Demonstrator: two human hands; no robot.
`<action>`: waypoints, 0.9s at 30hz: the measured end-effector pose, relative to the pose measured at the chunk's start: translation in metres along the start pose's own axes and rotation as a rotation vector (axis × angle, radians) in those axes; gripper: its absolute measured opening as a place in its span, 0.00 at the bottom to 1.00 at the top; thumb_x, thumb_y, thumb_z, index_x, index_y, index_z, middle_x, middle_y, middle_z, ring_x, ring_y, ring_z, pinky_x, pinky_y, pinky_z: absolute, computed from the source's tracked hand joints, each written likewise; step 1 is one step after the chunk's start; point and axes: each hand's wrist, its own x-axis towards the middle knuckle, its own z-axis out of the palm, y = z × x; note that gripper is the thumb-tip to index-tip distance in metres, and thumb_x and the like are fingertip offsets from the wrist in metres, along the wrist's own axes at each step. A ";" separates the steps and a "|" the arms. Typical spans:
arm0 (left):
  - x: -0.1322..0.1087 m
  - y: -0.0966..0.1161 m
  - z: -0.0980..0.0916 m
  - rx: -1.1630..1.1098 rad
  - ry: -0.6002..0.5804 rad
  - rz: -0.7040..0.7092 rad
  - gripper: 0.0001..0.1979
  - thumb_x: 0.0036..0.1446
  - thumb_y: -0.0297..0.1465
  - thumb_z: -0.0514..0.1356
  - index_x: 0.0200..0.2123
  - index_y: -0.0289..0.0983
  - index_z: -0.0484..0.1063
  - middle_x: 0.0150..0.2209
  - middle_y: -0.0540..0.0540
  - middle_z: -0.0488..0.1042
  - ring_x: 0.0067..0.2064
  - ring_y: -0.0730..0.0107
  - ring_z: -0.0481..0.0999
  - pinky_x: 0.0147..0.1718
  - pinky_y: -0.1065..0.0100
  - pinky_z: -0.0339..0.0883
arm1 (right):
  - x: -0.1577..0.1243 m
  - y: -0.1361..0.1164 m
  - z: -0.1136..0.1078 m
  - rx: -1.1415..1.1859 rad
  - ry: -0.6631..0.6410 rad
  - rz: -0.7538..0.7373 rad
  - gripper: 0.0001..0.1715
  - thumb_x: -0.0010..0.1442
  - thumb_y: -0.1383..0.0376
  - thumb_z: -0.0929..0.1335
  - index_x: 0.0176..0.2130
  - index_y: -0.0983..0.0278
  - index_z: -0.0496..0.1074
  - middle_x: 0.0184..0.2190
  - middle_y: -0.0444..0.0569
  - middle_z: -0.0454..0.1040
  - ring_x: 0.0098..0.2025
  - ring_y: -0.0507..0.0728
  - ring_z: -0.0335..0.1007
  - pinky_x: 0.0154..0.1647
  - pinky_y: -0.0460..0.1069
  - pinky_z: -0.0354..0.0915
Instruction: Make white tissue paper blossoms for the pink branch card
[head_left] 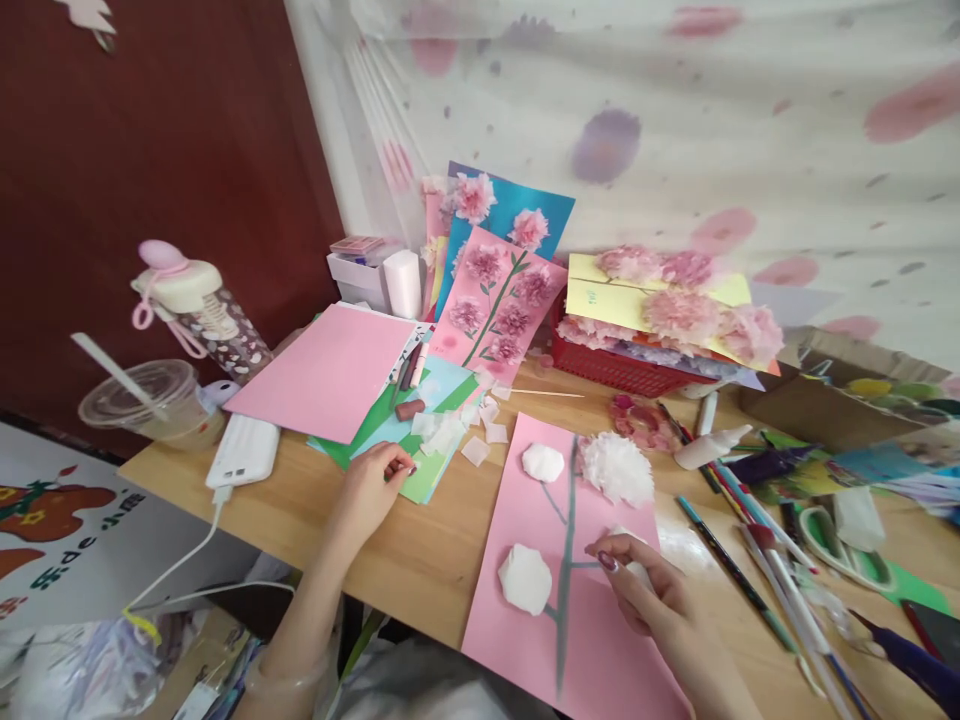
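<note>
A pink card point(517, 650) lies before me with a painted green stem point(566, 560). On it sit flat white paper rounds point(525, 579) and one fluffy white paper flower point(616, 470) at the upper right. My right hand point(652, 590) is over the card's right side, thumb and fingers pinched together, partly covering another white round. Anything between those fingertips is too small to tell. My left hand point(379, 485) rests by the green and blue paper sheets point(431, 480), fingers curled into a pinch. What it holds, if anything, is hidden. Small tissue squares point(476, 450) lie just beyond it.
Finished pink flower cards point(487, 310) lean at the back beside a red basket point(622, 372). Brushes and pens point(739, 575), a glue bottle point(712, 447) and scissors point(847, 555) crowd the right. A plastic cup point(150, 410), a water bottle point(217, 310) and a power bank point(244, 450) stand left.
</note>
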 end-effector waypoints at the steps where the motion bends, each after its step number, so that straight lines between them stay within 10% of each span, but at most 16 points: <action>1: 0.001 0.000 0.001 -0.026 0.014 -0.030 0.02 0.52 0.29 0.56 0.27 0.38 0.67 0.28 0.48 0.73 0.29 0.69 0.72 0.32 0.66 0.68 | 0.001 -0.001 -0.001 -0.025 0.006 -0.013 0.22 0.55 0.47 0.66 0.36 0.62 0.70 0.25 0.41 0.60 0.19 0.46 0.41 0.19 0.44 0.41; 13: -0.002 0.011 0.010 -0.168 0.052 -0.188 0.16 0.52 0.32 0.56 0.46 0.38 0.64 0.31 0.49 0.73 0.33 0.67 0.73 0.37 0.64 0.67 | 0.005 0.008 -0.009 -0.223 0.034 -0.152 0.20 0.57 0.48 0.64 0.34 0.61 0.73 0.29 0.48 0.70 0.35 0.59 0.67 0.35 0.48 0.64; 21: -0.009 0.038 0.002 -1.054 -0.027 -0.553 0.05 0.50 0.25 0.62 0.33 0.33 0.74 0.33 0.46 0.74 0.36 0.71 0.75 0.39 0.72 0.70 | -0.007 -0.014 -0.004 -0.284 -0.130 -0.142 0.21 0.60 0.48 0.61 0.35 0.60 0.73 0.28 0.47 0.69 0.33 0.56 0.66 0.36 0.48 0.63; 27: 0.001 0.053 0.018 -1.438 0.096 -0.876 0.14 0.51 0.11 0.50 0.29 0.28 0.72 0.35 0.40 0.75 0.38 0.73 0.78 0.37 0.77 0.73 | -0.008 -0.012 -0.002 -0.237 0.050 -0.176 0.21 0.60 0.49 0.61 0.34 0.61 0.72 0.29 0.48 0.71 0.33 0.57 0.68 0.35 0.48 0.64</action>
